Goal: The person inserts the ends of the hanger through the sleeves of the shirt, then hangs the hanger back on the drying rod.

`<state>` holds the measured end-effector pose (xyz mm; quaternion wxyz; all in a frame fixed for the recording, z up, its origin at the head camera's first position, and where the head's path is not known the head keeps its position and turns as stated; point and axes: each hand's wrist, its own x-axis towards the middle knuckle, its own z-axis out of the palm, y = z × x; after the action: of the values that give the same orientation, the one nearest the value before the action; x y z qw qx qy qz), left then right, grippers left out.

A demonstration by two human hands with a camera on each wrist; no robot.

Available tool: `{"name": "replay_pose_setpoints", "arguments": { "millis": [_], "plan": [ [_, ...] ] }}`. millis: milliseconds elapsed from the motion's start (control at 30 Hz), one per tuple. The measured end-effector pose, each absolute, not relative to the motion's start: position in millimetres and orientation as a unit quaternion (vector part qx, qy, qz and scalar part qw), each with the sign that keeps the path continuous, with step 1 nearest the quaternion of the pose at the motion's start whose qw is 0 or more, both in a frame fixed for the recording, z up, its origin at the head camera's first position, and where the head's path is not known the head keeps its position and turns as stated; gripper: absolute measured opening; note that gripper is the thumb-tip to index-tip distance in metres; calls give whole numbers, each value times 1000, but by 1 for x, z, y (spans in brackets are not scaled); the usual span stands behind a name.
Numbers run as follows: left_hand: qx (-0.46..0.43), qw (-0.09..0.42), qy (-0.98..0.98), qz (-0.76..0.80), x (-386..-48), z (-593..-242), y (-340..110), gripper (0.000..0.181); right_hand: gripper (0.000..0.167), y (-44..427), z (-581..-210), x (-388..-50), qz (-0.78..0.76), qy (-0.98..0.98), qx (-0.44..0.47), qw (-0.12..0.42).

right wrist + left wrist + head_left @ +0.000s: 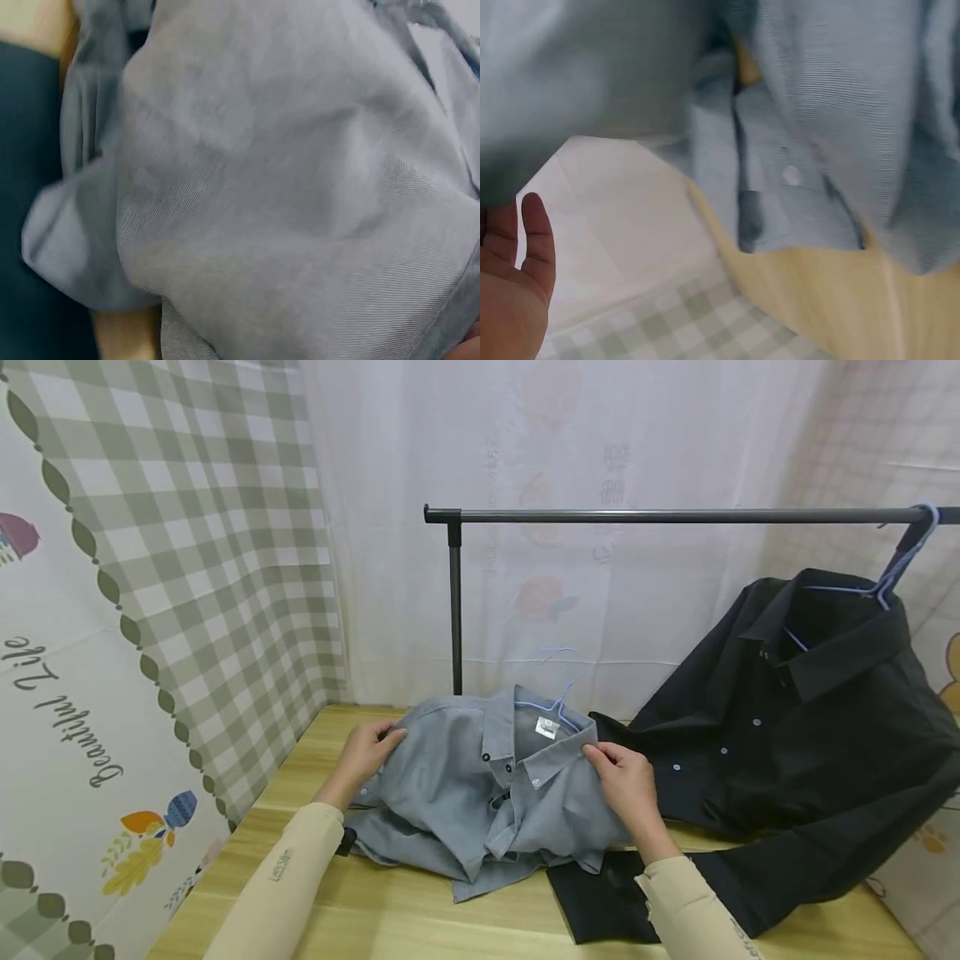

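Observation:
A grey-blue button-up shirt (pixel 442 777) lies crumpled on the wooden table, its collar raised and facing me. Inside the collar are a white label (pixel 547 727) and a thin blue wire hanger (pixel 559 706), whose hook rises above the neck. My left hand (pixel 367 752) pinches the shirt at its shoulder on the left. At the collar's right side, my right hand (pixel 628 777) pinches the cloth between thumb and fingers. Grey cloth fills most of the right wrist view, with only a bit of the hand (pixel 466 349) at the lower right corner.
A black shirt (pixel 750 752) hangs at the right on another blue hanger (pixel 892 572), hooked over a dark metal rail (pixel 667 516). Its sleeve (pixel 735 881) spreads across the table (pixel 420 927) by my right forearm. An upright post (pixel 456 610) stands behind the grey shirt.

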<state>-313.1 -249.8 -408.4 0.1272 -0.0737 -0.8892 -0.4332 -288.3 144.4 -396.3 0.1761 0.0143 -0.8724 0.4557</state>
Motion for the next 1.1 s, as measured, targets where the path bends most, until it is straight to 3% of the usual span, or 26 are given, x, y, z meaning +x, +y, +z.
{"name": "replay_pose_setpoints", "arguments": {
  "millis": [400,633,833,1100],
  "plan": [
    [-78,46,-915,-394,-312,-427,-246,22,36,165,-411,-274,491,-844,-105,186],
    [-93,50,-933,-345,-312,-437,-245,24,38,178,-420,-277,524,-809,-170,206],
    [-98,34,-945,-311,-309,-452,-260,23,48,184,-425,-281,575,-759,-247,181],
    [-111,3,-947,-303,-291,-464,-276,19,47,191,-426,-289,584,-745,-268,181]
  ]
}}
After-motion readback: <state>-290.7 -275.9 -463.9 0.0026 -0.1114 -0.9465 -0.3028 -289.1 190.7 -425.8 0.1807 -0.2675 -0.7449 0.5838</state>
